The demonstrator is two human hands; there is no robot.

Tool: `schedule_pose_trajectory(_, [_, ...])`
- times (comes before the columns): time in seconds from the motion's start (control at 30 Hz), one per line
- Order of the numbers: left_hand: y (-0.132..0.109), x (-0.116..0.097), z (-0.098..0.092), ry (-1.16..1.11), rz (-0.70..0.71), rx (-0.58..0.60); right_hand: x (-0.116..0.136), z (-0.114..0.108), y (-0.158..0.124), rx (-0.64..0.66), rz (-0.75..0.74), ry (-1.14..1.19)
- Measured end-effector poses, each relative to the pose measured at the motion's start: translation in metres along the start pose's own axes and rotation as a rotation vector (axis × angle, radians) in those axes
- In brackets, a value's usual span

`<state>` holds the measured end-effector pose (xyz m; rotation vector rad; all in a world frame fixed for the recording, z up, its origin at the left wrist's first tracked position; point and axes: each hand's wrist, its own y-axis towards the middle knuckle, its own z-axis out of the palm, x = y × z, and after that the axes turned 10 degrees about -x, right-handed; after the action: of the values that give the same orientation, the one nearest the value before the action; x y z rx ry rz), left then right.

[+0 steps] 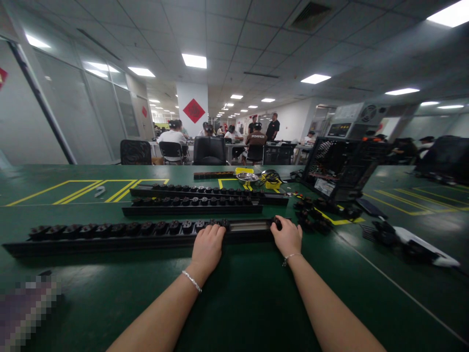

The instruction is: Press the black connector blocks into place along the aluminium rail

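A long black channel (110,244) lies across the near part of the green table, with a row of black round-topped socket modules (139,228) inside it. My left hand (208,247) is closed over the right end of that row, its fingertips on a module. Further right, a bare stretch of the channel (251,226) shows a pale inner floor. At the channel's right end my right hand (287,237) pinches a black socket module (277,223), largely covered by the fingers. Behind lie two shorter black channels, a nearer one (190,209) and a farther one (273,199), with similar modules.
Loose black modules (315,215) are heaped right of the channels. Beyond them stands an open computer case (337,168). A metal bowl (246,178) sits at the back, and a white power strip (421,244) lies far right. People sit at tables in the background.
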<state>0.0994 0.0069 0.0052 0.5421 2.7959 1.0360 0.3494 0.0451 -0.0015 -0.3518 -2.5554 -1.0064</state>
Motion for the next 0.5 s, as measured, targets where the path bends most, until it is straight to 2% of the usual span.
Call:
schedule_pose_trajectory(0.27, [-0.0011,0.0013,-0.0003,-0.029,0.005,-0.001,-0.0024,-0.0026,0.0014,0.014,0.034,-0.022])
schedule_pose_trajectory(0.5, [-0.0024,0.0016,0.0004,-0.007,0.002,-0.013,-0.0069,-0.0027,0.0045,0.013,-0.004,-0.051])
